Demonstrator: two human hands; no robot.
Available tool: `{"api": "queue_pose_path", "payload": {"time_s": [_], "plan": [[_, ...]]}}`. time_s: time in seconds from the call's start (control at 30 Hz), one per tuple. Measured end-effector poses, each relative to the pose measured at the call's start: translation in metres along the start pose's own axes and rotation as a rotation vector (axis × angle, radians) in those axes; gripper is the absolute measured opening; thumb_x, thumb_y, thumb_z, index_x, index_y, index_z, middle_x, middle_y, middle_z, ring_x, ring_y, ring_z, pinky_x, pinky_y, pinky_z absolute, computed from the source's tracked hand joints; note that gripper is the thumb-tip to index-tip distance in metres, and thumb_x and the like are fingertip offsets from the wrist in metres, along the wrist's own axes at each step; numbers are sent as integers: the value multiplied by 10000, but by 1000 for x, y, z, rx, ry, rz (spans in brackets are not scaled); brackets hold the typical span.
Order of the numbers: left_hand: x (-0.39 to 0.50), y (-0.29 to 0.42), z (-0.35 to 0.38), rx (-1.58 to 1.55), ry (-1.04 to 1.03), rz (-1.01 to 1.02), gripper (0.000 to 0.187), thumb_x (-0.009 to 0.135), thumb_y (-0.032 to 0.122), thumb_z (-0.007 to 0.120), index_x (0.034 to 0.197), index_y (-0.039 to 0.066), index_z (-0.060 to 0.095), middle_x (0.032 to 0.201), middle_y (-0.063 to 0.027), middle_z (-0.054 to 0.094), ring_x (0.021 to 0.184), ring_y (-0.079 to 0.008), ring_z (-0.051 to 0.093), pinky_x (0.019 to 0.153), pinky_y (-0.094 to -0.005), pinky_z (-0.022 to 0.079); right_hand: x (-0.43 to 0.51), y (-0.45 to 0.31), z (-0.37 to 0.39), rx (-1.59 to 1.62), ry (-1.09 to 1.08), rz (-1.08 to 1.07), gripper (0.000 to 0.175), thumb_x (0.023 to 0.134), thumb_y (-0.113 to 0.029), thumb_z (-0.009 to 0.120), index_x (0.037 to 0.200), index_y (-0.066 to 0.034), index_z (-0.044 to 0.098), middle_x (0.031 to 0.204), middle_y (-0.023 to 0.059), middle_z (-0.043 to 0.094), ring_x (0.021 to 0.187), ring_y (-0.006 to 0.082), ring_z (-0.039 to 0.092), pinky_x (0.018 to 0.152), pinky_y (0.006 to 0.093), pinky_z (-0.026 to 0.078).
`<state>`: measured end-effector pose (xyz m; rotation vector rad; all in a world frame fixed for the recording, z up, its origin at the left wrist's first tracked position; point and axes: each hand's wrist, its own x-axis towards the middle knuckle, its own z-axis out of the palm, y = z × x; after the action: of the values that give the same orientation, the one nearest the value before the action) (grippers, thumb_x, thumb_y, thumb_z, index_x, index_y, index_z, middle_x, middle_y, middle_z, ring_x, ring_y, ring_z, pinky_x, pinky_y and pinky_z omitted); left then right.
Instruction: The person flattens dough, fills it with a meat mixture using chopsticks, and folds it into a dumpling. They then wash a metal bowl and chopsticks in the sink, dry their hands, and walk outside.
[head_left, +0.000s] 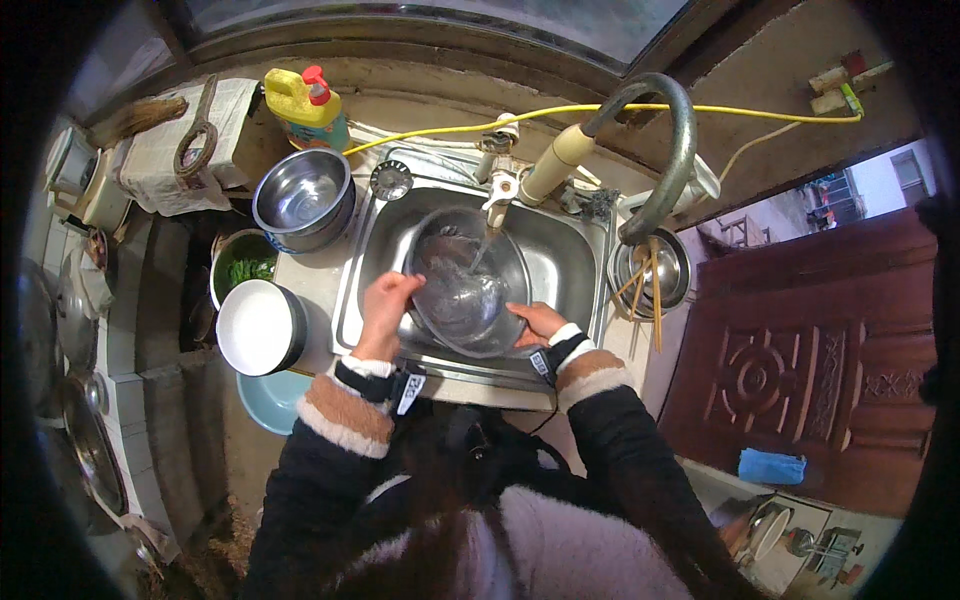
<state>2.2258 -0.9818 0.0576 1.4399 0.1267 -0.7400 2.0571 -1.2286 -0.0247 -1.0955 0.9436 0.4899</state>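
Observation:
A clear, see-through bowl (480, 300) is held tilted in the stainless steel sink (574, 281). My left hand (388, 311) grips its left rim between thumb and fingers. On the lower right rim, my right hand (541, 322) has its thumb on top and its fingers underneath. Water runs from the small tap (498, 202) into the bowl. Some water with a swirling surface lies inside it.
Left of the sink stand stacked metal basins (304, 195), a stack of bowls with a white one (259, 326) on top, and a yellow jug (304, 109) with a red pump. A curved metal faucet (682, 142) arches at the right, near a metal bowl (671, 262) with chopsticks (655, 292).

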Motion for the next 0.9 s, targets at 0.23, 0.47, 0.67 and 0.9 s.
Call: {"api": "queue_pose_path", "payload": {"time_s": [0.23,0.47,0.67,0.9], "plan": [[11,-18,-33,-134,32,-120,130,859,186,721,797,141,616,692,73,506,602,-48,420,542,-234,304,-14,-6,8,-61,30,-154,448,924,-266,671,1124,116,547,883,203,684,626,281,697,560,388,623],[38,-44,-12,-140,70,-325,126,882,261,668,875,149,611,782,50,521,663,-100,486,560,-257,357,-22,-52,-8,-288,343,-255,371,917,-173,622,931,191,553,652,174,623,484,266,660,405,337,547],[-10,-2,-13,-198,-203,-236,62,897,130,669,882,103,615,741,24,559,610,-89,548,527,-199,406,-45,-28,-26,-244,-58,148,478,941,-236,624,1063,220,547,830,270,705,551,220,675,446,246,532],[-22,49,-28,61,-112,191,106,884,98,697,947,83,613,759,34,586,660,-59,533,600,-205,412,17,-22,38,202,-274,-89,312,945,-237,665,1120,11,592,1002,136,694,830,245,707,717,391,609]]}}
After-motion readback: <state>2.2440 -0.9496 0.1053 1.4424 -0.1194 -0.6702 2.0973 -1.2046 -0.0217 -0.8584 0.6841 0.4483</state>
